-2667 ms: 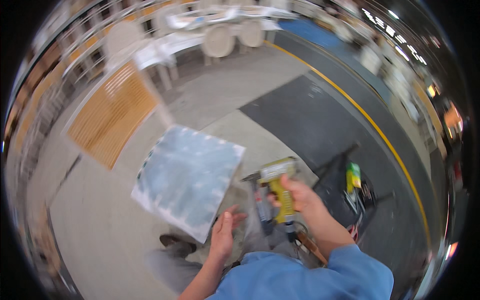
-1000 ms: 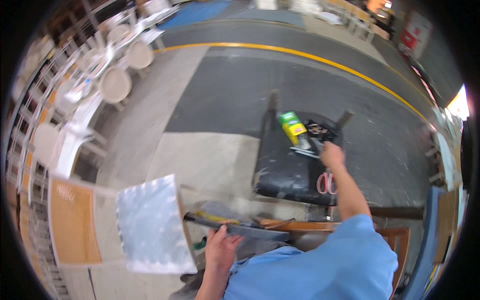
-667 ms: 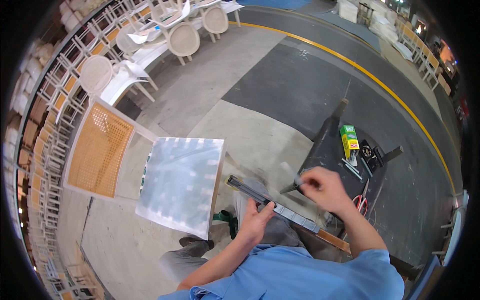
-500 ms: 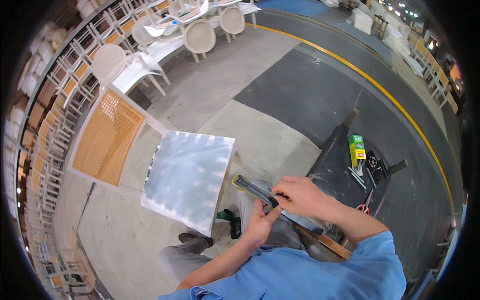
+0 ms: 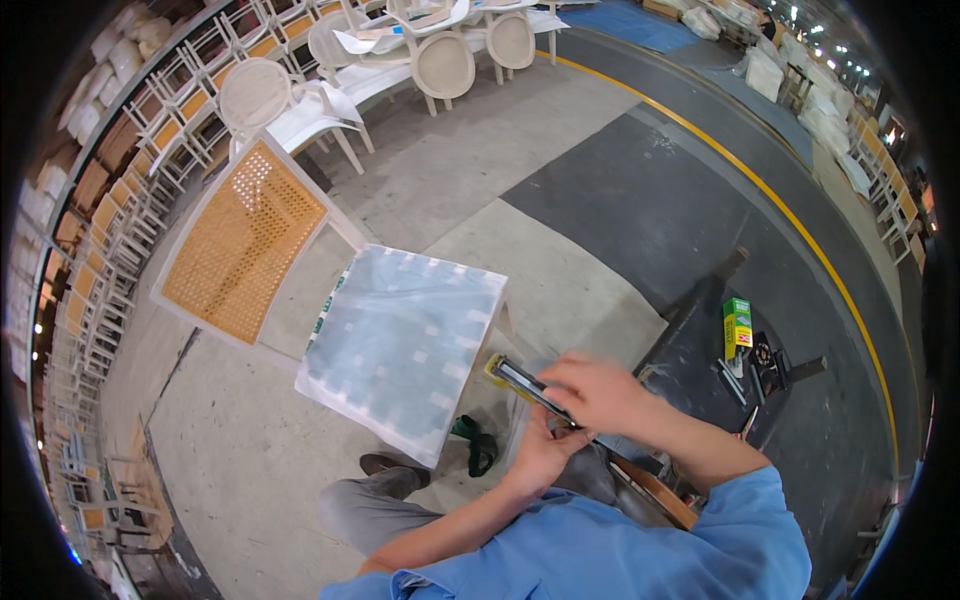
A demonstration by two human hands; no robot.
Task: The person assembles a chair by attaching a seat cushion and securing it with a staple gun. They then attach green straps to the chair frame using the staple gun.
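Observation:
What looks like a staple gun [image 5: 528, 381], long and narrow with a metal channel and a yellowish far end, lies across my hands in front of my body. My left hand [image 5: 540, 458] is closed around its near part from below. Over the tool's near half is my right hand [image 5: 603, 396], its fingers smeared by motion, so their grip does not show. Just beyond the tool's far end stands a chair, its seat [image 5: 400, 330] wrapped in pale translucent sheeting and its woven cane backrest [image 5: 245, 240] to the left.
At right, a black low stand [image 5: 680, 365] bears a green-and-yellow box [image 5: 737, 325], thin metal strips [image 5: 732, 383] and a black object [image 5: 768, 362]. A dark green strap [image 5: 481, 452] lies by my foot. Several chairs [image 5: 443, 66] line the back and left. A yellow floor line [image 5: 740, 165] curves along the right.
The view has shifted, so the chair and stand appear farther right. My right hand has moved on the tool and is blurred; my left still holds it.

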